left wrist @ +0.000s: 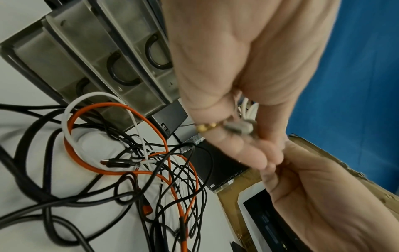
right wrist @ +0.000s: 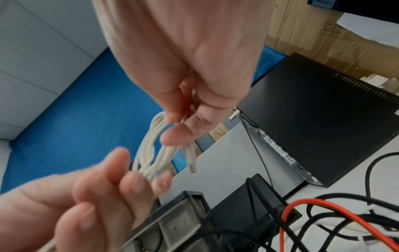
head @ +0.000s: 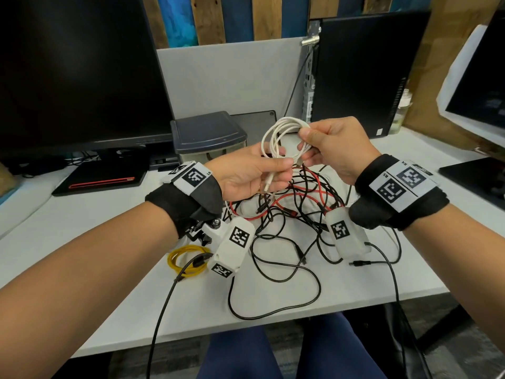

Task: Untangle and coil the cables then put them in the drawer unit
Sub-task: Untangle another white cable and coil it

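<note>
**Two hands on one white coil, tangle waiting below**

Two hands meet above the desk (head: 109,233), both holding the same white cable (head: 276,138), wound into several loops. Nearest the person, on the desk's front part, a yellow cable (head: 181,259) lies in a small coil of its own, just left of the main heap. Long black leads run from that heap to the desk's near edge and hang over it.

Past the yellow coil sits the tangle (head: 295,203): black cables and a red cable (head: 314,194) crossed over each other, lying directly under the hands. The left wrist view shows another white lead threaded through this heap.

Above it, the left hand (head: 251,173) has its fingers curled and pinches the lower strands of the white coil, with one plug end sticking out below its fingers. The right hand (head: 333,149) grips the coil's right side, thumb and fingers closed around the bundled loops. The coil is held in the air, clear of the heap.

Behind the hands stands the drawer unit (head: 209,135), dark lid on top, its translucent drawers closed. To its left is a black monitor (head: 79,69); to its right, an upright black computer case (head: 363,72).
</note>
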Available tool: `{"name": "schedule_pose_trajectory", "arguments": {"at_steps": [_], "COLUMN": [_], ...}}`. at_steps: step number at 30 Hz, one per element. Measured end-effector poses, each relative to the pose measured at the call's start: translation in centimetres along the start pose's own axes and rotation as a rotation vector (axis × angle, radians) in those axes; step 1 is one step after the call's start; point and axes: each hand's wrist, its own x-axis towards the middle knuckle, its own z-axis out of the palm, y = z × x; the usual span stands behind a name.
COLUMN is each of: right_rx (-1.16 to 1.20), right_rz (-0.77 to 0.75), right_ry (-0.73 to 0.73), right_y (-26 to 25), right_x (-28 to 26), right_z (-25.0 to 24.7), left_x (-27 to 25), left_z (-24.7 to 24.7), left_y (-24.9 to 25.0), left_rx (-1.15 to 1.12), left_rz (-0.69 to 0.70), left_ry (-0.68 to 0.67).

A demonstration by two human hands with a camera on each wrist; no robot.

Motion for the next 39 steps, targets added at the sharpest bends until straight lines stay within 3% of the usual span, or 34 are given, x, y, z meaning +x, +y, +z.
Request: {"name": "schedule_pose_trajectory", "arguments": {"at_steps": [3, 7, 17, 27, 34, 36, 39], "right_rx": [-0.014, -0.081, -0.073, -0.188, -0.334, -0.317, -0.324], "right_rz": [-0.035, -0.064, -0.067, -0.083, -0.135, -0.096, -0.066], "right_ry": [0.062, 0.058, 0.016, 0.07, 0.089, 0.087, 0.068], "right_y": [-0.2, -0.2, 0.2, 0.4, 0.7, 0.7, 0.5], "right_x": [0.1, 0.3, -0.2, -0.2, 0.0, 0.2, 0.3], "right_z": [-0.4, -0.7, 0.1, 0.1, -0.3, -0.8, -1.0], "left_x": [0.0, 0.1, 0.3, 0.2, -0.5, -0.7, -0.7], "left_z": [0.4, 0.9, 0.4, -0.5, -0.7, -1.3, -2.0], "left_y": [0.0, -0.3, -0.4, 0.2, 0.8, 1.1, 1.7], "left_rx": [0.1, 0.302, 0.152, 0.351, 0.441, 0.501, 0.758], "left_rz": [0.02, 0.018, -0.081, 0.069, 0.085, 0.096, 0.159], "left_ry": [0.094, 0.097, 0.272, 0.223, 0.027, 0.043, 0.195]}}
